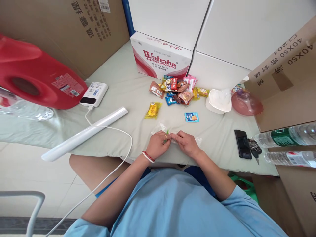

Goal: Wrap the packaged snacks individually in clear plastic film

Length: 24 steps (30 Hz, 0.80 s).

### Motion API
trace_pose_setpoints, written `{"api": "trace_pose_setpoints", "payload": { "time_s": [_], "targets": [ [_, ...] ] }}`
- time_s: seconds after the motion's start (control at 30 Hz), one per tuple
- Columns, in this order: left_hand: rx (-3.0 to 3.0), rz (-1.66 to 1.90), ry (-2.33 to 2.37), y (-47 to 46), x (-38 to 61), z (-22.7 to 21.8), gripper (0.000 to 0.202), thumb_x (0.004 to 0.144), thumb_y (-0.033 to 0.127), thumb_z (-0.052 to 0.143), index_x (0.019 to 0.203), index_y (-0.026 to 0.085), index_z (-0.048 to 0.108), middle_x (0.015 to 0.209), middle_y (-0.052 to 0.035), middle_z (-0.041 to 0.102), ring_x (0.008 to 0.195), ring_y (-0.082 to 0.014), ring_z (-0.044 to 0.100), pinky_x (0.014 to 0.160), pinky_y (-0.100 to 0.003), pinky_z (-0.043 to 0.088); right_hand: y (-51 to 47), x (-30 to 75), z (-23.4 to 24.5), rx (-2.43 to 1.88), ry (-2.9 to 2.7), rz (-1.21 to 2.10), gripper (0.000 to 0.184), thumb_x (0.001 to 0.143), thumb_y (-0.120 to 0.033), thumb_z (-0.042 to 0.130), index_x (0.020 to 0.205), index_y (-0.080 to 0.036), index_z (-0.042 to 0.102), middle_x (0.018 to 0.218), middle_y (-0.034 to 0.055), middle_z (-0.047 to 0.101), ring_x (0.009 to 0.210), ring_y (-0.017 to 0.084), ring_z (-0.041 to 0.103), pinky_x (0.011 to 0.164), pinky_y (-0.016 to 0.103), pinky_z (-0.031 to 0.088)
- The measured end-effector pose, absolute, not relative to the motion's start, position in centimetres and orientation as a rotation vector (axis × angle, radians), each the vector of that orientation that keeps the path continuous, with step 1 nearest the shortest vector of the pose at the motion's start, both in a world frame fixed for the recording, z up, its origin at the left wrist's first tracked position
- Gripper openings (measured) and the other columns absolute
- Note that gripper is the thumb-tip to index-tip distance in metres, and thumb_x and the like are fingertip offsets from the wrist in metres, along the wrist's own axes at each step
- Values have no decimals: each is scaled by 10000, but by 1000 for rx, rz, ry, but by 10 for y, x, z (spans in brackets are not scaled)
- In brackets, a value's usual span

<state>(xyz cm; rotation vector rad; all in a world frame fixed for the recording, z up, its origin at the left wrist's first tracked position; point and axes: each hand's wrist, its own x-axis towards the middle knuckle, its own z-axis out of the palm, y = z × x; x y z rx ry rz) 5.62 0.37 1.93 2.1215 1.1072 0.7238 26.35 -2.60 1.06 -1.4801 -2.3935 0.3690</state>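
My left hand [159, 143] and my right hand [187, 143] meet at the near edge of the table, fingers pinched together on a small clear wrapper with a green bit in it [168, 134]. The wrapper's ends stick out past both hands. Just beyond lie a yellow snack packet [153, 110] and a small blue packet [191, 117]. Farther back sits a pile of assorted snack packets [179, 90]. A red and white bracelet is on my left wrist.
A white bowl [218, 102] and a pink lidded bowl [247, 102] stand at right, with a black phone [242, 144], keys and two water bottles [286, 137]. At left lie a white tube [85, 132], a power bank [94, 94] with cable and a red jug [37, 77]. Cardboard boxes ring the table.
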Motion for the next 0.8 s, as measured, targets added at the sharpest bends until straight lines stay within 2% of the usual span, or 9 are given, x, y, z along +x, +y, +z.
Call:
{"api": "trace_pose_setpoints", "payload": {
  "time_s": [0.17,0.3,0.37,0.47,0.5,0.57,0.63,0.7,0.8],
  "targets": [
    [1660,848,1064,3,39,10,193,842,314,640,854,227,811,866,-52,798,853,-226,720,858,-380,543,-25,259,19,-1545,-2486,425,503,1014,-116,460,1371,-405,664,1050,8,665,879,167,564,681,244,373],
    [1237,1005,1295,13,23,4,297,819,385,656,976,179,802,799,-55,767,799,-225,696,834,-380,553,-27,260,19,-1515,-2549,393,496,1031,-123,463,1366,-428,663,1051,20,639,901,184,524,682,267,310],
    [1282,1086,1418,24,19,6,395,786,339,655,1130,185,772,971,-68,772,884,-230,675,872,-391,544,-29,260,18,-1483,-2559,389,451,1054,-158,466,1360,-424,665,1039,27,628,900,189,504,694,274,294],
    [1586,1039,1326,45,22,13,615,688,257,695,1302,235,697,1337,-78,694,1222,-288,590,1080,-463,466,-30,260,18,-1470,-2554,419,367,1076,-208,469,1315,-373,692,1022,39,618,890,191,487,720,279,298],
    [1672,987,1234,52,24,15,616,672,243,700,1288,243,702,1360,-72,685,1307,-300,544,1145,-485,417,-31,260,19,-1471,-2559,417,351,1078,-215,467,1293,-359,704,1023,43,616,892,193,483,726,281,300],
    [1766,886,1025,64,26,15,430,688,233,677,1108,239,766,1211,-67,743,1341,-297,531,1196,-490,369,-31,260,19,-1470,-2580,396,349,1076,-207,460,1254,-349,726,1033,50,612,898,199,477,734,287,306],
    [1765,847,901,72,23,11,186,712,217,619,821,232,769,950,-63,753,1221,-279,608,1148,-465,427,-32,260,20,-1466,-2593,388,371,1064,-176,461,1240,-349,737,1047,52,612,903,201,477,745,292,318],
    [1728,865,933,74,12,6,144,701,192,576,625,222,695,783,-53,696,1043,-258,656,1052,-443,492,-33,260,20,-1461,-2579,407,398,1043,-142,475,1259,-354,733,1061,49,615,909,199,482,766,295,338],
    [1704,857,1060,67,-7,1,156,694,171,559,574,188,657,780,-51,676,907,-222,646,970,-415,512,-36,259,20,-1457,-2530,430,410,1020,-135,506,1280,-361,728,1075,49,616,916,202,489,804,309,367]
  ]
}}
